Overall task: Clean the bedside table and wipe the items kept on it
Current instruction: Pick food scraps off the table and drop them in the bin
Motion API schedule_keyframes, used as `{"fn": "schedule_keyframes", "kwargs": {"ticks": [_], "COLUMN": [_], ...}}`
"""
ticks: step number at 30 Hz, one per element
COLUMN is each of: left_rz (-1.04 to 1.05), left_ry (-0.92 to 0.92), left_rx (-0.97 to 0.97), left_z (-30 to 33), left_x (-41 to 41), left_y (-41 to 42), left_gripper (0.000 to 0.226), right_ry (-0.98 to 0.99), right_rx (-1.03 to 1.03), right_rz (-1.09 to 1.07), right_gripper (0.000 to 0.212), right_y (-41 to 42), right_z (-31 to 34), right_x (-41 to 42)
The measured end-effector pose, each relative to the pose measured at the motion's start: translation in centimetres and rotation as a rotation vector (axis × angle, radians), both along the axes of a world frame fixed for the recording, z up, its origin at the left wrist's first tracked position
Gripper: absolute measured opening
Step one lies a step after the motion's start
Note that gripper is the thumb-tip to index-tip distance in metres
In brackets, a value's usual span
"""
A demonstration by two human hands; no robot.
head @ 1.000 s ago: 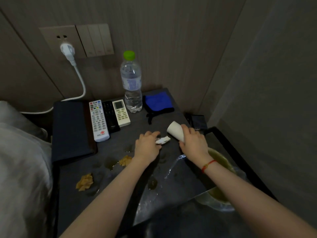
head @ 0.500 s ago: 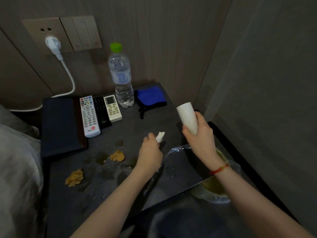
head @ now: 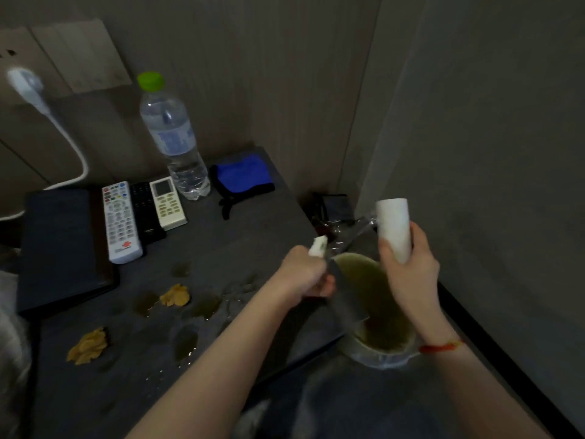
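Note:
The dark bedside table [head: 259, 236] carries yellowish crumbs [head: 174, 295], a second crumb pile [head: 87, 346] and wet spill patches [head: 185, 342]. My left hand [head: 305, 274] grips a small white scrap [head: 317, 245] at the table's right edge, over the bin. My right hand [head: 410, 267] holds a white paper cup [head: 394, 228] upright above the lined waste bin [head: 376, 312] beside the table. At the back lie a white remote [head: 120, 221], a black remote [head: 146, 213], a small white remote [head: 167, 202], a water bottle [head: 172, 137] and a blue cloth [head: 242, 179].
A dark folder [head: 60, 245] lies on the table's left part. A white plug and cable [head: 41, 103] hang from the wall socket. Bedding [head: 9, 359] is at the far left. A dark object [head: 334, 205] sits on the floor in the corner. Walls close in behind and at right.
Both hands lifted off the table and moved right. The cup went from lying tilted on the table to upright over the bin; the scrap came with my left hand.

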State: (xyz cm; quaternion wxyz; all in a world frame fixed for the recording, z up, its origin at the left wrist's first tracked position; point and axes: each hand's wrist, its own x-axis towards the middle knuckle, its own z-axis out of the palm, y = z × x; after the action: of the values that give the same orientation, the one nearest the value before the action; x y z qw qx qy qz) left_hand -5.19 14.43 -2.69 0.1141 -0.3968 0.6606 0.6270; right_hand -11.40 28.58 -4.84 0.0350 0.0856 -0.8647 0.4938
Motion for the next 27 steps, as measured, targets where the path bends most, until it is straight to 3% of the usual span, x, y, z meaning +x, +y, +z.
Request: {"fn": "schedule_keyframes", "kwargs": {"ticks": [2,5,6,8,14,19,27], "left_rz": [0.032,-0.001,-0.019,-0.05,0.141,0.306,0.318], "left_ry": [-0.049,-0.205,-0.244,-0.255,-0.437,-0.38,-0.283], "left_rx": [0.259,0.385,0.348,0.25,0.09,0.101,0.104], "left_z": [-0.1,-1.7,-2.5,-5.1,-10.3,-13.9,-15.6], "left_x": [-2.9,-6.5,-7.2,-8.7,-10.3,-10.8,-10.6], "left_y": [2.7,7.8,9.3,11.4,13.6,13.5,13.6], "left_gripper": [0.014,0.015,0.013,0.043,0.085,0.085,0.067], "right_ry": [0.003,-0.081,-0.14,-0.263,-0.568,-0.602,-0.685], "right_rx": [0.022,0.082,0.114,0.161,0.237,0.247,0.268], "right_rz": [-0.054,-0.093,-0.105,-0.124,0.0,0.021,0.146], "right_gripper": [0.049,0.054,0.058,0.062,0.041,0.031,0.012], "right_y": [1.9,5.2,6.2,7.9,8.8,6.4,5.3], "right_z": [-0.5,-2.4,-3.2,-5.2,-11.9,-15.5,-16.5], "right_x": [-0.9,-2.3,-2.6,-3.2,-4.2,-4.8,-5.8]}}
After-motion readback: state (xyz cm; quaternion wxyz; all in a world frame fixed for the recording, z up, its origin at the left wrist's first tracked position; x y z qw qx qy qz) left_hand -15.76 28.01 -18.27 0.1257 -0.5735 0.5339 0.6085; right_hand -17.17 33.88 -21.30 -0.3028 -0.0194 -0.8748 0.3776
